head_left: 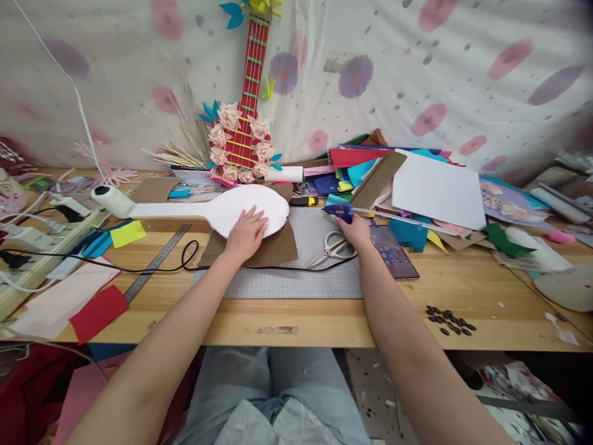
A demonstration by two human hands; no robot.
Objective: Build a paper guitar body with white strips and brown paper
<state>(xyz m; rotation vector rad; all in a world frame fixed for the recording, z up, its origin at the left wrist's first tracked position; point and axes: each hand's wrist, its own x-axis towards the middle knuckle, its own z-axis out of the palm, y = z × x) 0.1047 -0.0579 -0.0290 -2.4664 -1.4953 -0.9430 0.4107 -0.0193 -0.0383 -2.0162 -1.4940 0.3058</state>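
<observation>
My left hand (249,235) lies flat, fingers stretched out, on a white lute-shaped board (222,210) with a round body and a long neck pointing left. Beneath the board is a piece of brown cardboard (282,248) on a grey cutting mat (296,285). My right hand (357,233) is closed around a blue hot glue gun (341,212), its nozzle pointing left and a glue stick (384,215) jutting out behind. Just left of that hand lie scissors (333,248). A phone (393,253) rests to its right.
A red paper guitar (248,136) with pink flowers leans at the back. Left are a thread spool (112,201), steel ruler (155,262) and power strip (37,266). A black cable (278,268) crosses the mat. Paper sheets (438,188) and dark beads (449,320) lie right.
</observation>
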